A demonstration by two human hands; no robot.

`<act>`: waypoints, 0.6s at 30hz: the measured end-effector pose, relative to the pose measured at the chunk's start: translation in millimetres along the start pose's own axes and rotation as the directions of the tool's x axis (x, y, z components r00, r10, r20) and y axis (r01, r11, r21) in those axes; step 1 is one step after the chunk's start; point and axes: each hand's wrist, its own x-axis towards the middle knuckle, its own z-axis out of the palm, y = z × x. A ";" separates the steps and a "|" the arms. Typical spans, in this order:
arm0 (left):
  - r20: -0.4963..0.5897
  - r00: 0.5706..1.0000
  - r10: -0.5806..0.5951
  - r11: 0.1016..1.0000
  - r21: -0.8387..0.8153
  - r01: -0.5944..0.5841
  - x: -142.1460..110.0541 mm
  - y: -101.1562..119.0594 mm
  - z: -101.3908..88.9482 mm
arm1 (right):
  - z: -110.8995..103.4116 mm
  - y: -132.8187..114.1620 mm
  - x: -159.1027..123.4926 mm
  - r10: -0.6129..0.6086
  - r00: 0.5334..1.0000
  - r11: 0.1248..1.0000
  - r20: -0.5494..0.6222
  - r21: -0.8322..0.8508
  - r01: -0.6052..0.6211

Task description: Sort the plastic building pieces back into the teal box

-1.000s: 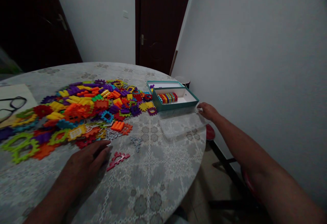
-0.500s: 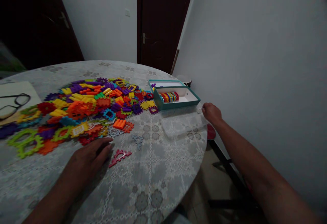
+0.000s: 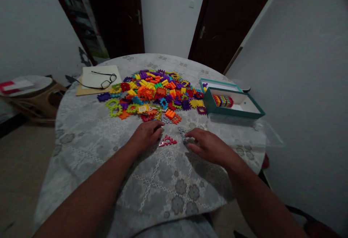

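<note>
Your right hand [image 3: 208, 145] is spread beside the grey toothed triangle [image 3: 181, 133]; your left hand [image 3: 145, 134], fingers loosely parted, lies near the red toothed triangle [image 3: 168, 141]. An off-centre pinch could skid either.

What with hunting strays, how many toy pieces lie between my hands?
2: the red piece beside the left hand, and the grey piece by the right hand. More may be hidden.
</note>
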 end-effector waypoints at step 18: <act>0.212 0.949 0.235 0.957 0.119 -0.264 -9.7 2.8 6.0 | 51.5 5.3 41.0 0.057 0.974 0.929 -0.219 0.370 0.029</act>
